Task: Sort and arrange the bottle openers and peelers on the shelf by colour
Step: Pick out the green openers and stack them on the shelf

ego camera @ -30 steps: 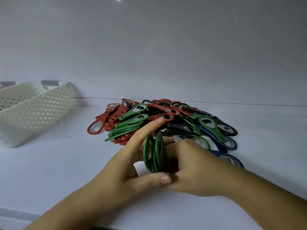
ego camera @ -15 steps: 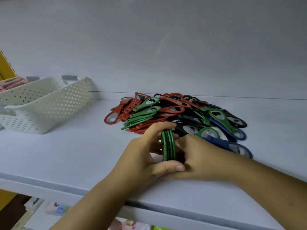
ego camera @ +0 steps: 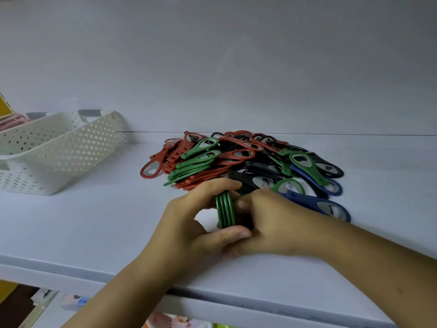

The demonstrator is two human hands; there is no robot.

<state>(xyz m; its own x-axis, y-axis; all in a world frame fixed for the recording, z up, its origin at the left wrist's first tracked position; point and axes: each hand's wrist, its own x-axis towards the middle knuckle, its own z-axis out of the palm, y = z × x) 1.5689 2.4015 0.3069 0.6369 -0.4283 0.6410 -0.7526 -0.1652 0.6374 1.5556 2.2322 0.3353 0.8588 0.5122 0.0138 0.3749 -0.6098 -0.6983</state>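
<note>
A mixed pile of bottle openers (ego camera: pixel 246 159) in red, green, black and blue lies on the white shelf (ego camera: pixel 94 228). In front of the pile stands a small stack of green openers (ego camera: pixel 225 211) on edge. My left hand (ego camera: pixel 189 223) grips this stack, fingers curled over its top and thumb under it. My right hand (ego camera: pixel 279 223) presses against the stack's right side with curled fingers, which hide the rest of the stack. Loose blue openers (ego camera: pixel 319 204) lie just beyond my right hand.
A white perforated basket (ego camera: pixel 59 152) stands at the left of the shelf, with pink things and a yellow edge behind it. The shelf's front edge (ego camera: pixel 212 301) runs below my forearms, and a lower shelf with packaged goods shows underneath.
The green stack has been squeezed tighter and more upright between both hands. The camera has pulled back and down, so the shelf's front edge and more of the basket show.
</note>
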